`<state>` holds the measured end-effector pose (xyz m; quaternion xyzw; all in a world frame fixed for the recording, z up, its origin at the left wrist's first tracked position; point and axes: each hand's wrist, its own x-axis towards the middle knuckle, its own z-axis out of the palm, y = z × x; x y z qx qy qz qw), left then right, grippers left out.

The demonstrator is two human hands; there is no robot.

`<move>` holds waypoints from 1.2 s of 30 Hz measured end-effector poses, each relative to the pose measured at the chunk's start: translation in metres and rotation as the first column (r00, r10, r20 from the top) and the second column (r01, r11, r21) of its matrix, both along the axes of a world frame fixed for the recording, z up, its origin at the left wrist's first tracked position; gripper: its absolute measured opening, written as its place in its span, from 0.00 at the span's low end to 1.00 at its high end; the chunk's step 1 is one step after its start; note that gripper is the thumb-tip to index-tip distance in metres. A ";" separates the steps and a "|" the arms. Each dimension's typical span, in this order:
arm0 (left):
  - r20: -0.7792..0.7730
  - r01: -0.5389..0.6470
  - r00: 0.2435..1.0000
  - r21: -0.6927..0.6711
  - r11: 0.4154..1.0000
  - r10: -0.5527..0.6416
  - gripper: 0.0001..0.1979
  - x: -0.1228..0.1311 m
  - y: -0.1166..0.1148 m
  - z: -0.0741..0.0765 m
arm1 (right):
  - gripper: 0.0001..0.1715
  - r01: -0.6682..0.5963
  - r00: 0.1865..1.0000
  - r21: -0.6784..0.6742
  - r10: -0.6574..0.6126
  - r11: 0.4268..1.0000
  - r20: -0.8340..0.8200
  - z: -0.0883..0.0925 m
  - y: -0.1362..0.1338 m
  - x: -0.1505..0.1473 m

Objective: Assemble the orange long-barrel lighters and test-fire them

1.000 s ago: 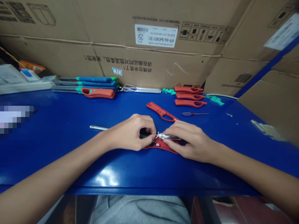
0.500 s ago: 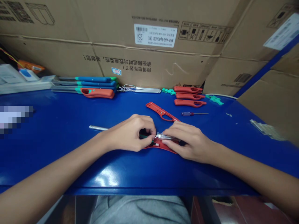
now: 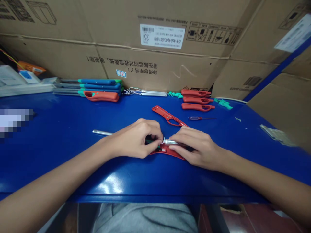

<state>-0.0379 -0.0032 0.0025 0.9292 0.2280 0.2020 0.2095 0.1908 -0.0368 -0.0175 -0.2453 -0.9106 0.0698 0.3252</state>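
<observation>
An open red lighter handle shell (image 3: 176,155) lies under both hands, with small green and white parts inside it. My right hand (image 3: 198,147) grips a silver cylinder (image 3: 171,142) over the shell, thumb below and fingers on top. At the cylinder's left end, my left hand (image 3: 139,139) pinches a small white part (image 3: 163,141) between thumb and forefinger. Past the left wrist sticks out a silver lighter tube (image 3: 100,132); the rest of it is hidden by the hand. The matching red half shell (image 3: 168,116) lies just behind, inner side up.
Behind are a stack of long lighters with blue handles (image 3: 99,86), a red-handled lighter (image 3: 104,96), silver tubes with white wires (image 3: 154,94), several red shells (image 3: 195,106) and green pieces (image 3: 223,103). A screwdriver (image 3: 195,118) lies right of centre. Cardboard (image 3: 116,32) walls the table's back.
Almost nothing differs. The left fingertips have shifted very slightly at the cylinder's white end; the right hand keeps its grip.
</observation>
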 end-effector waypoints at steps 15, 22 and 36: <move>0.033 -0.002 0.999 -0.123 0.992 0.006 0.07 0.000 0.001 0.005 | 0.07 -0.022 0.997 0.085 0.028 0.996 -0.072 -0.004 0.001 0.000; 0.114 0.036 0.993 -0.092 0.995 -0.025 0.08 0.000 0.001 0.005 | 0.13 0.031 0.995 0.051 -0.026 0.998 -0.101 -0.006 0.001 0.001; 0.145 0.050 0.989 -0.163 0.985 -0.026 0.08 0.002 0.001 0.006 | 0.05 -0.019 0.998 0.035 0.021 0.999 -0.065 0.000 -0.001 -0.001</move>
